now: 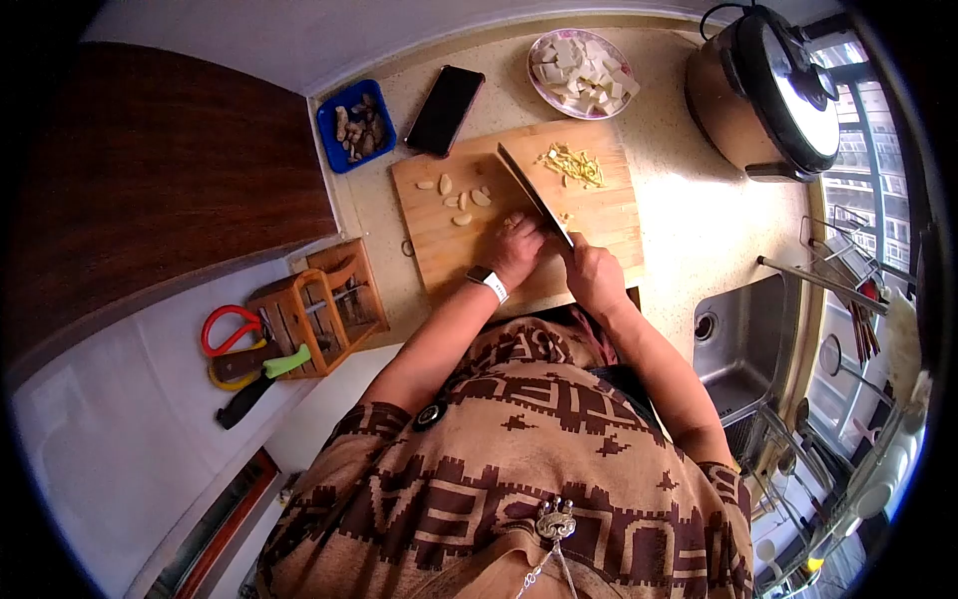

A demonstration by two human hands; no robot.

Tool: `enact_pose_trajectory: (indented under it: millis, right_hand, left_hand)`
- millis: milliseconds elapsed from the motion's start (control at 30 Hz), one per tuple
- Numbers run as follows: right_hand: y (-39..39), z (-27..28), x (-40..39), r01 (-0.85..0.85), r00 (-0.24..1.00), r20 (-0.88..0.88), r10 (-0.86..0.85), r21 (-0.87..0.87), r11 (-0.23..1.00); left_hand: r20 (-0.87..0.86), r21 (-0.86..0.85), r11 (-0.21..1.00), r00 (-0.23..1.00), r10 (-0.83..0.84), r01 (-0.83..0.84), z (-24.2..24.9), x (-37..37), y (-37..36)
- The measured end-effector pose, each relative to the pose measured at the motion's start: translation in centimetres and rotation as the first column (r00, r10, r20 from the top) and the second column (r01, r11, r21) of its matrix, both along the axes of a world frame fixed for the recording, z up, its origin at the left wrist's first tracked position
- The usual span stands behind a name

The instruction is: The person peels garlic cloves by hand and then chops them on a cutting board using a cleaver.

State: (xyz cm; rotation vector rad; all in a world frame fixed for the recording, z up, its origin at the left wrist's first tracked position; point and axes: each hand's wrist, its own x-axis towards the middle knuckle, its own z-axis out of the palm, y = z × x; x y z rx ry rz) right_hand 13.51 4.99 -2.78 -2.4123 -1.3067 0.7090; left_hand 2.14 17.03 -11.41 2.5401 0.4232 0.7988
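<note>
My right hand (596, 277) is wrapped round the handle of a kitchen knife (534, 193), whose dark blade points away over the wooden cutting board (439, 262). Beside the blade, my left hand (517, 249) rests on the board with its fingers curled; what lies under them is hidden. Several pale garlic cloves (481, 198) lie to the left of the knife. On the blade's right is a small pile of thin yellowish shreds, apparently ginger (579, 168), and a few small bits sit close to the blade.
Behind the board stand a blue basket (328, 127) with knobbly ginger pieces, a phone (446, 110) and a plate (535, 88) of white cubes like tofu. An electric cooker (733, 100) is at the back right, above a sink (743, 374). A wooden knife holder (317, 319) hangs left.
</note>
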Motion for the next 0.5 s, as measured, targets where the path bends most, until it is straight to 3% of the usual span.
enact_pose_trajectory:
  millis: [133,233,300,500]
  right_hand:
    - [-0.8,-0.5,0.9,0.072,0.996,-0.062,-0.069,0.051,0.996]
    - [-1.3,1.1,0.9,0.074,0.987,-0.143,-0.068,0.038,0.997]
    - [-1.4,1.5,0.8,-0.033,0.997,-0.065,0.032,-0.009,0.999]
    - [-0.2,-0.8,0.0,0.023,1.000,-0.005,-0.023,0.034,0.999]
  left_hand:
    - [-0.065,-0.021,1.000,0.998,-0.002,0.001,0.5,0.2,0.1]
    - [0.041,-0.030,1.000,0.999,0.000,0.002,0.5,0.2,0.0]
    - [0.061,-0.057,0.998,0.998,-0.003,0.006,-0.4,0.5,-0.1]
    - [0.015,-0.026,1.000,1.000,-0.008,0.009,-0.2,0.0,0.0]
